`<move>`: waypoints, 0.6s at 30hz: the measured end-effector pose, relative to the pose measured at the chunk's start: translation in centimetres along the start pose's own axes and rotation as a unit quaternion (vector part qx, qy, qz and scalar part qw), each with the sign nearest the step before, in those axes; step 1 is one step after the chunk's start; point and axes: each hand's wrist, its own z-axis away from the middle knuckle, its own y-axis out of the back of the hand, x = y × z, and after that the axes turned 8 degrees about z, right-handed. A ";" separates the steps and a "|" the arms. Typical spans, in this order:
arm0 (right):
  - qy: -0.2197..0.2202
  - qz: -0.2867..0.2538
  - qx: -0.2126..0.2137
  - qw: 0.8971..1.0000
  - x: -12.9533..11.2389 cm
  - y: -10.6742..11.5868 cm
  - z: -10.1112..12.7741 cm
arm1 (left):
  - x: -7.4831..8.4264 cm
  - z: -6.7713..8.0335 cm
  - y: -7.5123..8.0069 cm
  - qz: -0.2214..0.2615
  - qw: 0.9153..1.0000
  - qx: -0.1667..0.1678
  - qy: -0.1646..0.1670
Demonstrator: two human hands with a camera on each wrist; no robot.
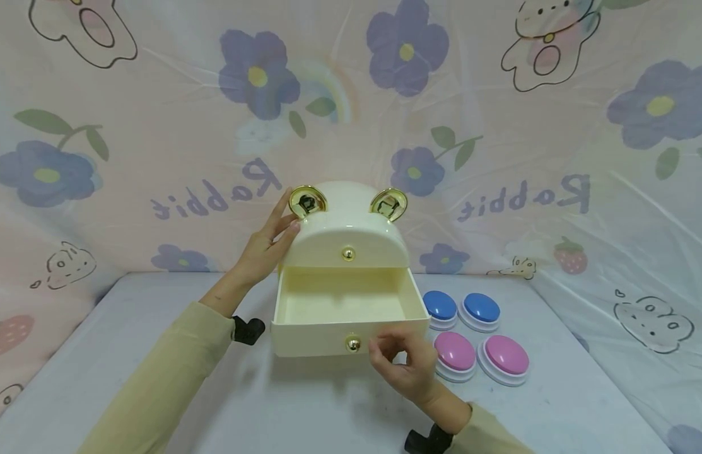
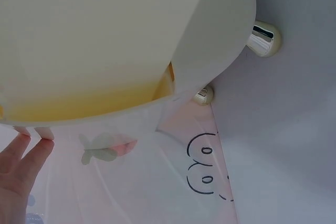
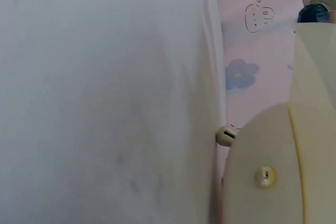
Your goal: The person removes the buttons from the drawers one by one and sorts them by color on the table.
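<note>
Four dome buttons (image 1: pixel 477 336) sit just beside the open drawer (image 1: pixel 347 315) — right hand (image 1: pixel 406 367) between.

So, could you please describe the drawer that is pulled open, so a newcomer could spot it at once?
On the grey table stands a cream storage box with two gold ears on its domed top. The open drawer is its lower one, slid out toward the viewer and empty. The flap above it is shut; this drawer's gold knob sits beside the right hand.
</note>
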 end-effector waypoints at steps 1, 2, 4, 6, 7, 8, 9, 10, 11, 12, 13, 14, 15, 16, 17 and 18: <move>0.001 -0.004 -0.002 1.000 0.0 -0.2 0.1 | 0.0 0.0 0.0 0.001 1.000 0.001 -0.001; 0.000 -0.004 -0.005 1.000 -0.1 -0.3 0.1 | 0.0 0.0 0.0 0.002 1.000 0.001 -0.002; -0.007 -0.002 -0.013 1.000 -0.2 -0.6 0.3 | 0.1 0.0 0.0 0.003 1.000 0.000 -0.002; -0.012 0.001 -0.022 1.000 -0.4 -0.8 0.3 | 0.2 0.0 0.0 0.004 1.000 -0.001 0.001; -0.014 0.001 -0.025 1.000 -0.5 -1.0 0.4 | 0.3 0.1 0.0 0.003 1.000 -0.002 0.003; -0.015 0.000 -0.030 0.999 -0.6 -1.1 0.4 | 0.5 0.1 0.0 0.004 1.000 -0.004 0.006; -0.014 -0.004 -0.033 0.999 -0.7 -1.2 0.4 | 0.9 0.3 -0.1 0.005 1.000 -0.006 0.008; -0.011 -0.011 -0.036 0.999 -0.7 -1.3 0.4 | 1.3 0.4 -0.1 0.006 1.000 -0.008 0.009; -0.011 -0.013 -0.039 0.999 -0.8 -1.3 0.4 | 1.8 0.6 -0.1 0.007 1.000 -0.009 0.010; -0.009 -0.016 -0.041 0.999 -0.8 -1.4 0.4 | 2.2 0.8 -0.1 0.008 1.000 -0.010 0.012; -0.010 -0.017 -0.044 0.999 -0.8 -1.5 0.4 | 2.7 0.9 -0.1 0.008 1.000 -0.010 0.013; -0.011 -0.019 -0.046 0.999 -0.8 -1.5 0.5 | 3.1 1.1 -0.1 0.009 1.000 -0.010 0.014; -0.011 -0.019 -0.048 0.999 -0.8 -1.5 0.5 | 3.5 1.2 -0.1 0.008 1.000 -0.010 0.014; -0.013 -0.018 -0.049 0.999 -0.8 -1.6 0.5 | 3.6 1.3 -0.1 0.007 1.000 -0.010 0.015; -0.014 -0.018 -0.051 0.998 -0.8 -1.6 0.6 | 3.7 1.3 -0.1 0.006 1.000 -0.009 0.017; -0.015 -0.019 -0.052 0.998 -0.8 -1.6 0.7 | 3.8 1.4 -0.1 0.005 1.000 -0.010 0.018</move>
